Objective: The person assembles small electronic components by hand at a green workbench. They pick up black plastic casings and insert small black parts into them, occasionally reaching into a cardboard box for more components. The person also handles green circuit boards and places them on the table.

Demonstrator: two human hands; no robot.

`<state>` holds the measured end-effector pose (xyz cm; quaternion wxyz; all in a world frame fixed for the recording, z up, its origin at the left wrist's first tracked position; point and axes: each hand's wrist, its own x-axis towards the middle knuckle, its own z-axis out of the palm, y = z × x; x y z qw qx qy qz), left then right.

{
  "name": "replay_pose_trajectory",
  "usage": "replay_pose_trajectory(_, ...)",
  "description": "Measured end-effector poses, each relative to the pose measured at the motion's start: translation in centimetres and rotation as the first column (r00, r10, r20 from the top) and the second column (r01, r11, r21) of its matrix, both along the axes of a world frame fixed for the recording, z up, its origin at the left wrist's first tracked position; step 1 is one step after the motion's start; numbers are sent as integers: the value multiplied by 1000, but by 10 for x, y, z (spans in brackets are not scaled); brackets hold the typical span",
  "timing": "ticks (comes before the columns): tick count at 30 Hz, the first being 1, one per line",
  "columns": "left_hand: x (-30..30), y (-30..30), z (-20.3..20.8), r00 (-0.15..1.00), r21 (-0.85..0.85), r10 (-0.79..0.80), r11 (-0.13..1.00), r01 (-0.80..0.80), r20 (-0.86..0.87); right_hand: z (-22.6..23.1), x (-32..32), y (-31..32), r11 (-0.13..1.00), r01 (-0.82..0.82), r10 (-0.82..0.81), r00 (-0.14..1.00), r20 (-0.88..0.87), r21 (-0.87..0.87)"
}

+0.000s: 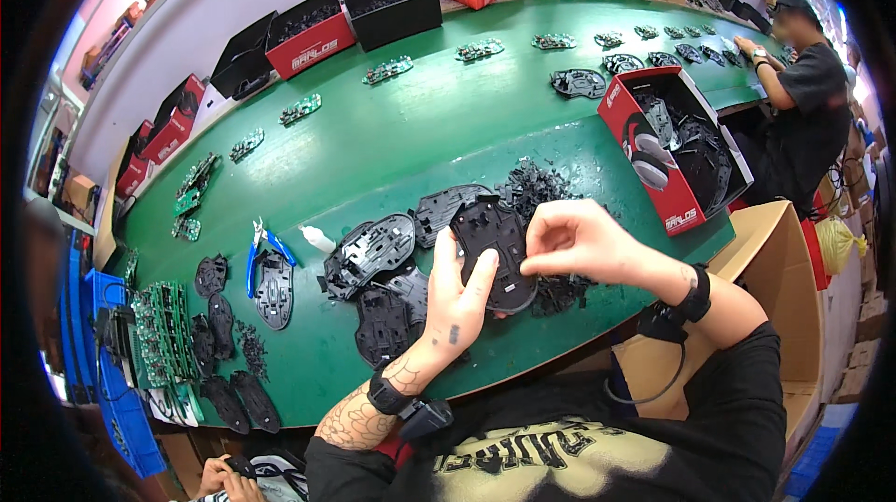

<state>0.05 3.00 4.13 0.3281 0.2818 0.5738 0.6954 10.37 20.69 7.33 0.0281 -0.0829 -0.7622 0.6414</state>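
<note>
2 hands work on 1 black mouse shell (495, 250): left hand (457, 301) clamps it, right hand (569, 241) pinches a small part onto it, which seems to need pressing in next.

Blue-handled cutters (254, 255) lie on the green table (411, 143) beside a small white bottle (317, 239). Green circuit boards (161, 334) stand stacked at the table's left end. A red box (674, 146) of black parts sits at right, near a seated person (801, 91).

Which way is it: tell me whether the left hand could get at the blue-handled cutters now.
Probably not at once: the left hand holds the black mouse shell. The blue-handled cutters lie uncovered on the table to its left.
</note>
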Motion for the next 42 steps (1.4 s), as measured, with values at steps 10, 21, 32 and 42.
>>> replay_pose_trajectory(10,-11,-1,3,981,74,-7,997,-7,192,-39,-69,96,558,55,139,978,-158,828)
replay_pose_trajectory(21,-17,-10,-5,976,133,-54,991,26,212,-35,-79,95,452,42,121,987,-108,891)
replay_pose_trajectory(32,-19,-10,-6,975,141,-39,990,8,217,-23,-81,102,430,54,4,998,-62,901)
replay_pose_trajectory(42,-15,-9,-3,990,66,-19,998,10,141,-22,-79,78,721,120,-147,989,-18,682)
